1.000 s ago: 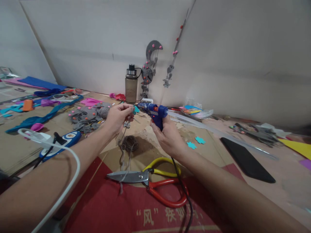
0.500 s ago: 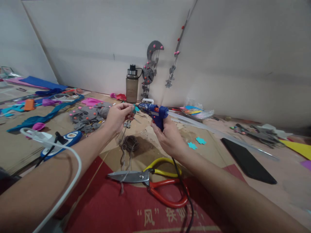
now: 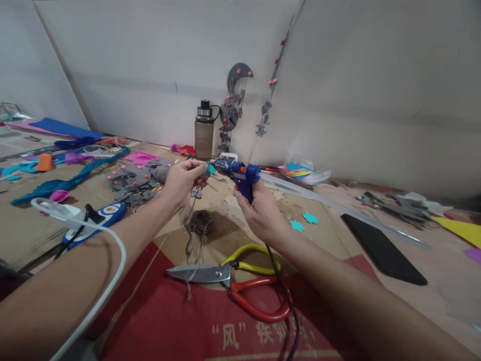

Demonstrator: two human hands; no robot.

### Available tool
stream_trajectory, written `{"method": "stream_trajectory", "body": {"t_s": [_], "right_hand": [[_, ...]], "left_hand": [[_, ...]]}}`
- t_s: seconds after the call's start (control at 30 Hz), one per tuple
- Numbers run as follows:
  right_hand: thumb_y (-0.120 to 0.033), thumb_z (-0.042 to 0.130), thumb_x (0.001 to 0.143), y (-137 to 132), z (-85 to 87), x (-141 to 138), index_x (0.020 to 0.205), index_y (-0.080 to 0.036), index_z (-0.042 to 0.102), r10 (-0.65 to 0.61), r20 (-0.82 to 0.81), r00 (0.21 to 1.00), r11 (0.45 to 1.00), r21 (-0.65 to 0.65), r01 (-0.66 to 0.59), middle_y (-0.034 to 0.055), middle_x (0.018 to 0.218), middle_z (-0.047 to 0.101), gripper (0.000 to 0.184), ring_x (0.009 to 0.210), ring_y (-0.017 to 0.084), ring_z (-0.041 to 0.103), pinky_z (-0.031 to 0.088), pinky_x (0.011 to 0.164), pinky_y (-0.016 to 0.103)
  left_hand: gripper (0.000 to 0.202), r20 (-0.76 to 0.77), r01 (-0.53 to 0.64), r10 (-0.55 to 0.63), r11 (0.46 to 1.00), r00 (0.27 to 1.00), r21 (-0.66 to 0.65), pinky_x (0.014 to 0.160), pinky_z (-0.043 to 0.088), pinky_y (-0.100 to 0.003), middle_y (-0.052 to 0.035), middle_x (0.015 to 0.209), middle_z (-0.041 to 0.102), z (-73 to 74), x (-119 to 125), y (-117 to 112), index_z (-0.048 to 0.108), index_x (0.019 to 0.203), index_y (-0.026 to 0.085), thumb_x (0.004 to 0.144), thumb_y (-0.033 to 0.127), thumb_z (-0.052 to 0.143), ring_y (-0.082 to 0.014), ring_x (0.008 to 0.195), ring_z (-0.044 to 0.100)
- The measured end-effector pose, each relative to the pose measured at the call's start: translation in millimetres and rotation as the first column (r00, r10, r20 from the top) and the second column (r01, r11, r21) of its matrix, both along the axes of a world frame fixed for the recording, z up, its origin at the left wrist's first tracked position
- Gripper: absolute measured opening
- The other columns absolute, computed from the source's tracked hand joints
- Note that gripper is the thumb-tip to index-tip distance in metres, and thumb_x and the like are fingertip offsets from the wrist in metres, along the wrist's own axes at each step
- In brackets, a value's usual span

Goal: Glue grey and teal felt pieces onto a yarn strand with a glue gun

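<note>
My right hand point(image 3: 259, 210) grips a blue hot glue gun point(image 3: 238, 174) by its handle, a red light lit on its side and a clear glue stick point(image 3: 338, 205) running out of its back. Its nozzle points left at a small teal felt piece point(image 3: 209, 169) pinched in my left hand point(image 3: 183, 180). A grey string point(image 3: 193, 200) hangs from that pinch down to a coil of the same string point(image 3: 201, 221) on the cardboard. The gun's black cord point(image 3: 283, 291) trails toward me.
Scissors with yellow and red handles point(image 3: 233, 281) lie in front of me. Two teal felt flowers point(image 3: 303, 221), a black flat case point(image 3: 383, 248), a brown water bottle point(image 3: 203, 131), grey felt pieces point(image 3: 135, 180), a blue power strip point(image 3: 95, 220) and a white cable point(image 3: 101, 260) lie around.
Almost nothing has moved; the glue gun's nozzle has stayed against the teal piece in my left hand.
</note>
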State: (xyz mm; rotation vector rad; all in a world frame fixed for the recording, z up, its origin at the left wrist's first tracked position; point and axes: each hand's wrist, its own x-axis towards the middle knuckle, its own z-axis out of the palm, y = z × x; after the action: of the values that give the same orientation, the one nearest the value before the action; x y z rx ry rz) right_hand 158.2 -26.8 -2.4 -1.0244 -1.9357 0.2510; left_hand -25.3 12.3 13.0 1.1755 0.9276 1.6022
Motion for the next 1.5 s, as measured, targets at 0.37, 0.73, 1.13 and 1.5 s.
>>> {"method": "stream_trajectory", "body": {"t_s": [0.37,0.73,1.13,1.5], "right_hand": [[-0.025,0.045,0.086,-1.1,1.3,-0.3,0.111,-0.016,0.049,0.03,-0.021,0.999,0.999,0.024,-0.029,0.0115,0.097,0.06,0.026,0.084,0.023,0.055,0.045,0.079,0.04],[-0.026,0.045,0.086,-1.4,0.7,-0.7,0.11,-0.017,0.05,0.036,-0.014,0.999,0.999,0.017,-0.036,0.011,0.095,0.061,0.025,0.083,0.023,0.055,0.045,0.078,0.04],[-0.026,0.045,0.086,-1.6,0.8,-0.8,0.109,-0.017,0.05,0.038,-0.02,0.999,0.999,0.027,-0.038,0.0107,0.095,0.061,0.025,0.084,0.023,0.055,0.045,0.077,0.04],[-0.026,0.045,0.087,-3.1,1.2,-1.2,0.11,-0.017,0.051,0.033,-0.028,0.999,0.999,0.01,-0.033,0.0107,0.095,0.061,0.026,0.084,0.023,0.055,0.046,0.078,0.041]], "left_hand": [[0.021,-0.021,0.01,-0.01,1.0,1.0,-0.009,0.04,0.036,-0.019,0.0015,0.048,0.053,-2.0,-0.5,1.8,0.06,0.064,0.012,0.058,0.026,0.074,-0.007,0.042,0.047],[0.02,-0.035,0.0,0.0,1.0,0.999,0.0,0.041,0.038,-0.019,0.0016,0.049,0.055,-3.8,-1.5,2.8,0.061,0.065,0.012,0.059,0.026,0.074,-0.0072,0.042,0.048],[0.019,-0.065,-0.002,0.002,1.0,0.998,0.006,0.042,0.038,-0.019,0.0015,0.05,0.055,-4.7,-1.9,3.4,0.06,0.066,0.013,0.061,0.026,0.073,-0.0073,0.042,0.048],[0.02,-0.081,-0.027,0.029,0.999,0.996,0.033,0.042,0.039,-0.02,0.0008,0.05,0.056,-6.1,-2.1,3.8,0.062,0.066,0.013,0.06,0.027,0.073,-0.0075,0.042,0.048]]}}
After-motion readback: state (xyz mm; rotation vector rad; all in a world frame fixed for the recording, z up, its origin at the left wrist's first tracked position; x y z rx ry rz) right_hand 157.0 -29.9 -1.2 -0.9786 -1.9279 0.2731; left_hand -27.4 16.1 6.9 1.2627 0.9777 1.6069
